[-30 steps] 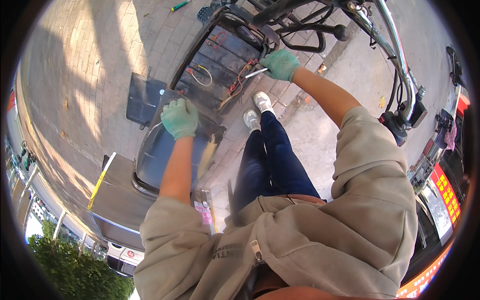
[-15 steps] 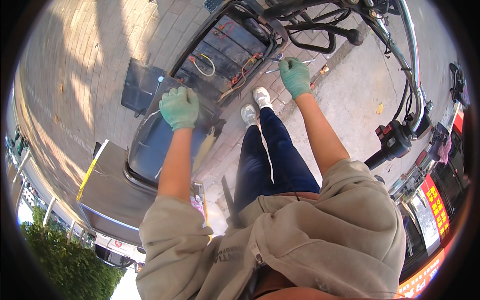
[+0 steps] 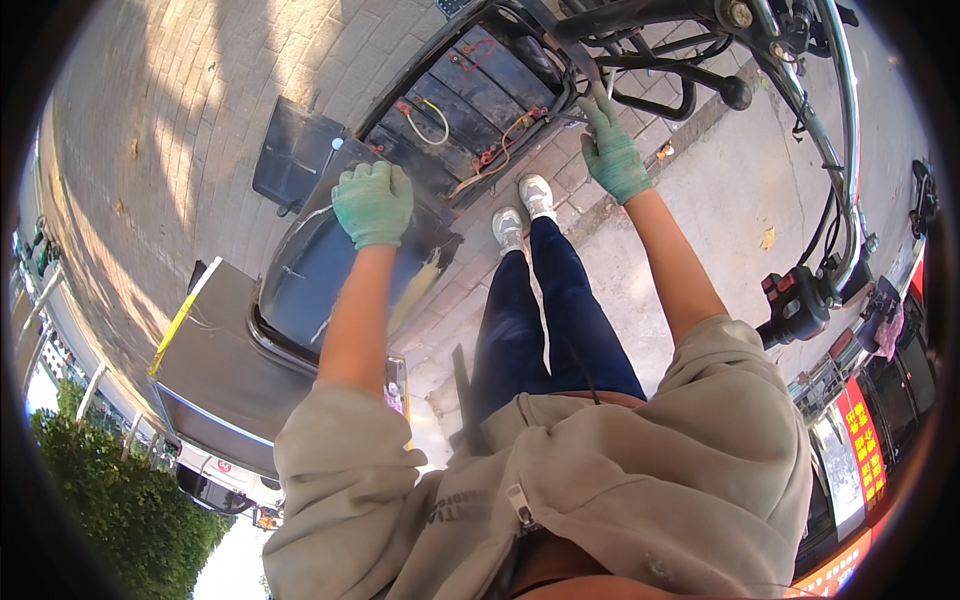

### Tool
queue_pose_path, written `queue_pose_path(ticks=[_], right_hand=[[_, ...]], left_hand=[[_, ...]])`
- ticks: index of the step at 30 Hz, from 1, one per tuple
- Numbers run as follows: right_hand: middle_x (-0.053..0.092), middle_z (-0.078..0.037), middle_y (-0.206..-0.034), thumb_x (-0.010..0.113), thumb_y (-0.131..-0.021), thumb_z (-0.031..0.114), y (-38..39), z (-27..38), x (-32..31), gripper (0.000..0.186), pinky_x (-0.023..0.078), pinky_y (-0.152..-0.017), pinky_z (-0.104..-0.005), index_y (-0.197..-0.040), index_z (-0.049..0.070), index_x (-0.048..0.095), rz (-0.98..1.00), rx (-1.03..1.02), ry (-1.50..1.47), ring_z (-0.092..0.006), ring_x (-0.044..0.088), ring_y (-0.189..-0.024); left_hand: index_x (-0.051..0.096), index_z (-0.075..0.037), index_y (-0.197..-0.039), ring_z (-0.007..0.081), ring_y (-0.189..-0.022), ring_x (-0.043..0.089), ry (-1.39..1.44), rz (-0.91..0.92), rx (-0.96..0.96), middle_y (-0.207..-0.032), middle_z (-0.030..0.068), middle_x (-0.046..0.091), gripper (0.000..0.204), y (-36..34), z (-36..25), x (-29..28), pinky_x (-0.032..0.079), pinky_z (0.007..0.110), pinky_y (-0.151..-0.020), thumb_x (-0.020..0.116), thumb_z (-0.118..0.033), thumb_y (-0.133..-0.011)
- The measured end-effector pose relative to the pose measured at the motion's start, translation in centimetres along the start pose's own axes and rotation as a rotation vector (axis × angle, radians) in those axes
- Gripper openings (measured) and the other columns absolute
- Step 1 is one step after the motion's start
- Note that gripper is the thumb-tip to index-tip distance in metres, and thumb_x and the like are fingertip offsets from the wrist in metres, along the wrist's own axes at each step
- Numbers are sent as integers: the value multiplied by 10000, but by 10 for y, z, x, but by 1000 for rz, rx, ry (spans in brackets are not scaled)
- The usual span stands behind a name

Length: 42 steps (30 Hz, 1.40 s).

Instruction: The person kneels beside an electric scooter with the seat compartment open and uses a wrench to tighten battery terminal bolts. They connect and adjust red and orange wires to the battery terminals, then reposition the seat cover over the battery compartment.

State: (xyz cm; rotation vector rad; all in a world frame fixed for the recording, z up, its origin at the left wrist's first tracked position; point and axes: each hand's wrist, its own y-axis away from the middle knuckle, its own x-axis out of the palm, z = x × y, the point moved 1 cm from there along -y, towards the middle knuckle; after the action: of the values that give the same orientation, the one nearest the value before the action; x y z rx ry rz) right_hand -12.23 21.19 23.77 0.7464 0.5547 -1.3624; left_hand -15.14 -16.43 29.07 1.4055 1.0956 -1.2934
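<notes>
My left hand point(image 3: 373, 203), in a green work glove, is closed at the upper part of a worn dark seat point(image 3: 300, 285) with torn, pale patches. Its fingertips are hidden. Past the seat, an open battery compartment of an electric vehicle holds several dark batteries point(image 3: 460, 103) with red terminals, a white-and-yellow cable point(image 3: 437, 128) and orange wires. My right hand point(image 3: 613, 150), gloved alike, is beside the compartment's right end, near the black metal frame. Its fingers are stretched out and apart. A thin silver piece shows beside the fingers; its kind is unclear.
A dark flat cover point(image 3: 297, 155) lies on the brick paving left of the compartment. Black frame tubes point(image 3: 670, 85) and a handlebar point(image 3: 850, 150) with a switch grip point(image 3: 795, 305) stand on the right. A brown cargo box point(image 3: 235, 330) is at lower left.
My right hand has gone from closed to stretched-out fingers, reaching farther toward the frame. My left hand keeps its place on the seat while the whole view shifts slightly.
</notes>
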Motion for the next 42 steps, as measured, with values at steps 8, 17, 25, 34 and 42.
queue_pose_path(ticks=[8,17,25,34,42], right_hand=[[622,-193,-1358,685,-950,20,5,2,32,678,576,-844,-306,-1536,-51,351,-324,539,-649,-172,685,-1044],[712,-133,-1063,709,-869,42,-21,19,-17,380,545,-904,-413,-1214,203,731,189,275,127,-305,669,-1038],[729,-146,-1000,631,-933,119,-19,47,-21,336,547,-860,-469,-1214,275,728,269,317,317,-355,686,-970],[725,-104,-1171,581,-950,125,-10,32,-2,255,495,-961,-452,-1122,186,759,197,-10,388,-314,682,-1062],[526,-155,-1507,675,-865,165,-11,33,5,333,493,-1037,-445,-1194,142,726,107,253,197,-365,628,-1213]], left_hand=[[675,-94,-760,328,-807,636,17,15,-21,-809,101,669,240,-1,-1,0,463,478,-711,661,-308,-868],[672,-99,-761,325,-797,632,17,9,-19,-786,99,656,235,-1,-1,-3,464,478,-706,662,-310,-866],[670,-101,-759,325,-809,632,25,4,-8,-792,98,657,231,-2,0,-1,466,478,-711,664,-307,-864],[658,-92,-756,337,-810,616,35,-3,-4,-802,108,658,235,-1,0,-1,484,482,-714,654,-287,-887],[659,-89,-758,336,-810,618,42,-2,-1,-802,113,660,244,-1,0,-2,486,483,-719,652,-293,-892]])
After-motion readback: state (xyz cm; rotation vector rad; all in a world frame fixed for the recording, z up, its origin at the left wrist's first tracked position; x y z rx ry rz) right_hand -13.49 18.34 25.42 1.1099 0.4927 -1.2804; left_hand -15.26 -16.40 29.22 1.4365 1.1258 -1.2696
